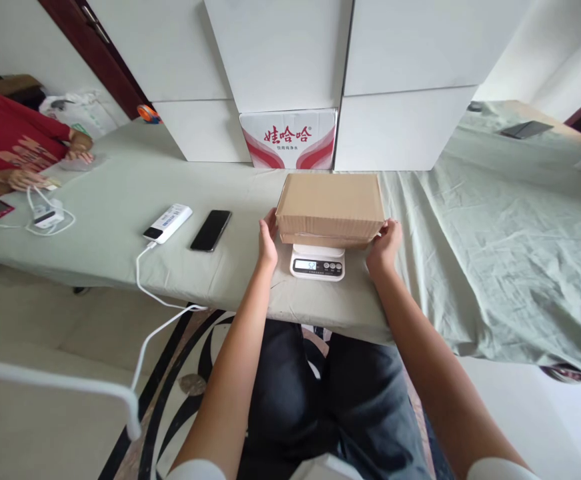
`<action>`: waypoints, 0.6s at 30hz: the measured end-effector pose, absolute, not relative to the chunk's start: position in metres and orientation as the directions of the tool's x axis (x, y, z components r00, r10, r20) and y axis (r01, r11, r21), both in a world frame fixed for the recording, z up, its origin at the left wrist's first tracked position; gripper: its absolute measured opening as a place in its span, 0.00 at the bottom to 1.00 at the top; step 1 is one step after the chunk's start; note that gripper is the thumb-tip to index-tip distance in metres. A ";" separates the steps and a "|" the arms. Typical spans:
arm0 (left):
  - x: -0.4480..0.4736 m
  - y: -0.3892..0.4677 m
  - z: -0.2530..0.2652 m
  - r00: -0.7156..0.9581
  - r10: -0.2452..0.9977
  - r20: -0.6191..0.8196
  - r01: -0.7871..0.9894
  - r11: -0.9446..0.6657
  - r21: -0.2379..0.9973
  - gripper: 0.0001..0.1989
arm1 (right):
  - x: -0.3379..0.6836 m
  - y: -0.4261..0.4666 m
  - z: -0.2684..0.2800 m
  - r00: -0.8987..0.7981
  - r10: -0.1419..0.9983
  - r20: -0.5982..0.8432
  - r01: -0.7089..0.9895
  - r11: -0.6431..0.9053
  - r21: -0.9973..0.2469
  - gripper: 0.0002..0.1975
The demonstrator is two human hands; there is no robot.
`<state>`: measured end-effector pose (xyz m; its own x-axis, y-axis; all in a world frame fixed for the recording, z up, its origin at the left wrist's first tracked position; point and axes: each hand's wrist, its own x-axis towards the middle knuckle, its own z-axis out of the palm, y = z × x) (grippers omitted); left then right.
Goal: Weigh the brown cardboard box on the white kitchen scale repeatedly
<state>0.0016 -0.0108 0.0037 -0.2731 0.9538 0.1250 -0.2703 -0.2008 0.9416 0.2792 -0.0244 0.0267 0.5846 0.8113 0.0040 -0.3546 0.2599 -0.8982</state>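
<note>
A brown cardboard box (329,203) rests on a small white digital kitchen scale (318,262), covering most of its platform. The scale's lit display shows digits that look like 52, beside a row of buttons. At the box's left side, my left hand (268,241) grips the lower edge, its far fingers hidden behind the cardboard. My right hand (386,245) holds the lower right corner, fingers curled against the side and partly out of sight.
A black phone (211,231) and a white power bank (168,223) with a cable lie to the left. White cartons (280,53) stand stacked behind the box. A co-worker in a red shirt (15,137) handles something at the far left. The green tablecloth (445,267) is wrinkled at right.
</note>
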 end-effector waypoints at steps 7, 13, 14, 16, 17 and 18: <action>0.003 -0.009 0.000 -0.290 0.949 0.125 -0.278 -0.209 0.938 0.45 | 0.274 -0.025 0.026 0.660 0.751 0.013 -0.307 0.285 -0.908 0.16; 0.003 -0.008 -0.003 -0.300 0.943 0.142 -0.272 -0.227 0.935 0.44 | 0.278 -0.022 0.021 0.666 0.746 0.029 -0.292 0.296 -0.910 0.18; 0.003 -0.008 -0.003 -0.300 0.943 0.141 -0.271 -0.226 0.936 0.44 | 0.278 -0.022 0.021 0.663 0.748 0.040 -0.285 0.301 -0.910 0.19; 0.003 -0.009 -0.003 -0.291 0.945 0.147 -0.267 -0.228 0.936 0.44 | 0.277 -0.022 0.021 0.658 0.751 0.059 -0.272 0.309 -0.911 0.20; 0.003 -0.009 -0.003 -0.286 0.946 0.155 -0.265 -0.234 0.935 0.44 | 0.277 -0.022 0.021 0.656 0.752 0.062 -0.269 0.310 -0.912 0.20; 0.003 -0.010 -0.003 -0.281 0.945 0.165 -0.263 -0.241 0.934 0.45 | 0.277 -0.022 0.021 0.653 0.755 0.059 -0.272 0.306 -0.912 0.20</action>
<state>0.0028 -0.0097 -0.0026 -0.2809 0.9454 0.1652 -0.2629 -0.2413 0.9341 0.2766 -0.0224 0.0213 0.6533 0.7548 0.0588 -0.2718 0.3063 -0.9123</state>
